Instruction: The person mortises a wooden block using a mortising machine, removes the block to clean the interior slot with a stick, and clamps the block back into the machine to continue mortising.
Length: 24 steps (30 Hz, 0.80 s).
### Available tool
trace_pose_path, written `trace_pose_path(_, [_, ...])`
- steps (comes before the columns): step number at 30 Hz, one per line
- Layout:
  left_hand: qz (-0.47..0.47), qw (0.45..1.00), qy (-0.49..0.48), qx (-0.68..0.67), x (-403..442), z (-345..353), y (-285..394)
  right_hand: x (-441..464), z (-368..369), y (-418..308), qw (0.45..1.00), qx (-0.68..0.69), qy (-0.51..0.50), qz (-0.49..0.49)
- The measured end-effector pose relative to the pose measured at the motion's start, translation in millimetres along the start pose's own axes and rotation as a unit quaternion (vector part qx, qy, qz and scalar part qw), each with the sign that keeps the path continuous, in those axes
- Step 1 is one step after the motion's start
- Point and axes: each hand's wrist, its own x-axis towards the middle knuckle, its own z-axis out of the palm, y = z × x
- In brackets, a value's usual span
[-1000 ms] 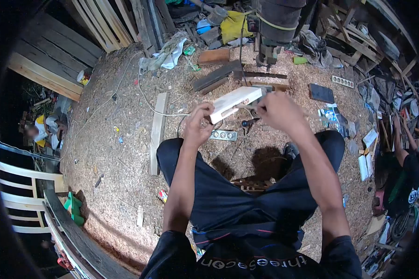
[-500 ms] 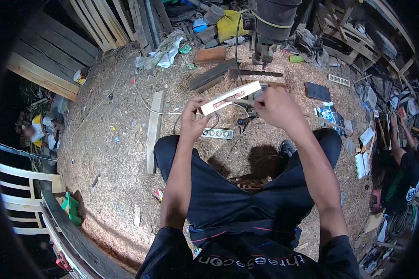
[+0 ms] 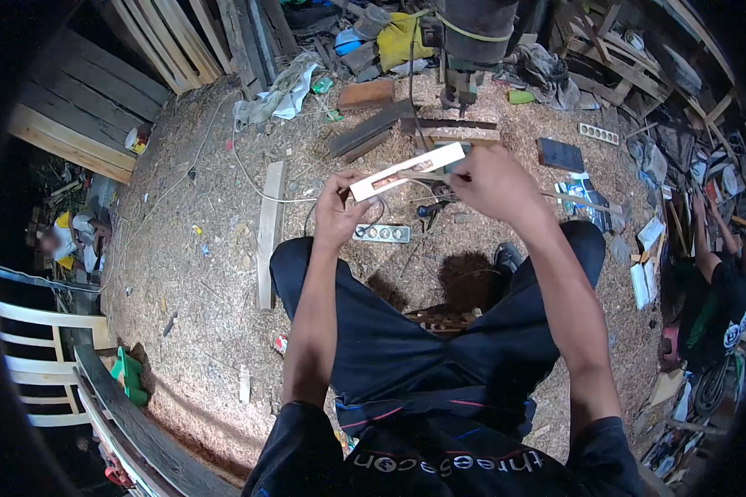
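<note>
A pale wooden block (image 3: 410, 171) with a long slot cut in its face is tilted up to the right in front of me. My left hand (image 3: 338, 205) is closed round its lower left end. My right hand (image 3: 497, 184) is closed at the other side, gripping a thin flat stick (image 3: 584, 201). One end of the stick points left to the slot; the other extends right past my wrist. Whether its tip is inside the slot I cannot tell. My right fingers partly hide the stick.
On the shavings-covered ground lie a power strip (image 3: 381, 234), a plank (image 3: 271, 236), dark timber pieces (image 3: 373, 130) and a second power strip (image 3: 598, 133). A drill-like machine (image 3: 475, 33) stands ahead. Another person (image 3: 709, 282) is at the right, one more (image 3: 75, 236) far left.
The block has shifted slightly left and its slotted face has turned more towards me. The right hand has moved a little up and left, and the stick's rear end has risen.
</note>
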Motion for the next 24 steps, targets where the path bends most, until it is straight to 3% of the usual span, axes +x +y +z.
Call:
trace_pose_path(4, [0.019,0.999,-0.017,0.030,1,6,2,-5,10,-43,0.999,-0.030,-0.014,0.036])
trace_pose_path(12, [-0.004,0.998,-0.033,0.052,-4,7,-7,1,-1,-30,0.991,-0.102,-0.016,0.090])
trace_pose_path(19, [-0.013,1.000,-0.003,0.008,0,10,4,0,14,-50,0.997,-0.070,-0.010,0.017])
trace_pose_path(22, [-0.002,0.999,-0.019,0.043,-1,9,1,1,3,-51,0.992,-0.068,-0.078,0.070])
trace_pose_path(24, [-0.009,0.997,-0.038,0.065,-2,8,-5,3,-7,-44,0.988,-0.088,-0.071,0.102])
